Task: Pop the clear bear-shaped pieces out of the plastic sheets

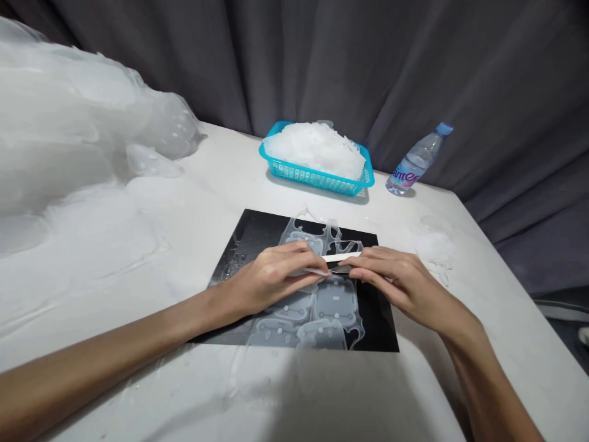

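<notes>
The left hand is closed with fingertips pinching a thin, pale, translucent plastic piece, most of it hidden by the fingers. The right hand grips a slim grey metal blade whose visible part points toward the left fingertips, almost meeting them. A narrow white strip bridges the gap between the hands just beyond the blade; which hand bears it, I cannot tell.

Beneath both hands lies a flat black rectangular board, with frosted, clear plastic moulded panels spread over it, some nearer the body than the hands, others beyond the fingers, where thin looping edges reach past the board's far side. The board rests on a smooth white counter that carries soft shadows around the forearms.

Straight beyond the hands stands a turquoise rectangular perforated plastic basket, heaped above its rim with whitish translucent pieces. Farther to the right of it, a clear plastic water bottle with a blue cap appears tilted in the wide view. Just past the right hand sits a small, loose heap of clear plastic scraps. A bulky mass of cloudy white plastic sheeting fills the space beyond the left forearm. Dark grey pleated curtains hang behind the counter's far edge.
</notes>
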The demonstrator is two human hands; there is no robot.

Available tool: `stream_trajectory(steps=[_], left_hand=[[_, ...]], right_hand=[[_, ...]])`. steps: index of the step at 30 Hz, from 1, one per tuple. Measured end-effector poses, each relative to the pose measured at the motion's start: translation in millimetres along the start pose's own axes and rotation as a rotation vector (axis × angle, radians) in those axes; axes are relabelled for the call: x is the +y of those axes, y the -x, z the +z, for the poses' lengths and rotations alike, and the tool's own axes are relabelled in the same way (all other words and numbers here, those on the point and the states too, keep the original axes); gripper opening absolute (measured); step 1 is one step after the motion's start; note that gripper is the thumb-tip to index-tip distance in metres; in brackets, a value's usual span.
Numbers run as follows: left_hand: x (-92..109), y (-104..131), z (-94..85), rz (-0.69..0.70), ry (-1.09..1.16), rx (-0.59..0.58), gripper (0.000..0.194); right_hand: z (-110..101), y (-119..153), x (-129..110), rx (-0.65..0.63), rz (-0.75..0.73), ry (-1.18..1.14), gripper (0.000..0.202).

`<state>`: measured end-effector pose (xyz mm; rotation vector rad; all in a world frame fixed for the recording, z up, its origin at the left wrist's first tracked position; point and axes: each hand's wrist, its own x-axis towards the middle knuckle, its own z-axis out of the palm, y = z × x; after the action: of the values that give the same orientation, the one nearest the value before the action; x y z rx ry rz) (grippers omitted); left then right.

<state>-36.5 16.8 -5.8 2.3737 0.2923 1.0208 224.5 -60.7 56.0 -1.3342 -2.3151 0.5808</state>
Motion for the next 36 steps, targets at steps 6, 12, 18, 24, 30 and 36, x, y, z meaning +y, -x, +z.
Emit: stream_trajectory(steps=[6,12,18,24,30,36], left_hand=[[0.6,-0.6,0.3,0.0,-0.008,-0.004,0.014],[0.6,-0.9,0.5,-0.006,0.009,-0.029,0.013],[0.0,-0.6,0.7,-0.014,-0.001,-0.044,0.013],[-0.5,0.0,1.4,-0.038,-0.006,-0.045,0.012],[-0.6,-0.6,1.1,-0.029,-0.017,-0.042,0.012],[-1.1,-0.8,0.8,-0.018,-0.007,-0.041,0.013]], right_hand=[[1.1,1.1,2.8,0.001,-0.008,0.04,0.031],[2.1,2.3,2.9,0.016,-0.002,0.074,0.031],[2.0,1.5,1.3,0.007,-0.008,0.067,0.029],[-5.5,0.8,1.4,0.045,0.045,0.019,0.03],[-9.2,1.9,7.4,-0.002,0.066,-0.003,0.031],[-4.1,0.7,4.7,-0.028,0.037,0.01,0.032]])
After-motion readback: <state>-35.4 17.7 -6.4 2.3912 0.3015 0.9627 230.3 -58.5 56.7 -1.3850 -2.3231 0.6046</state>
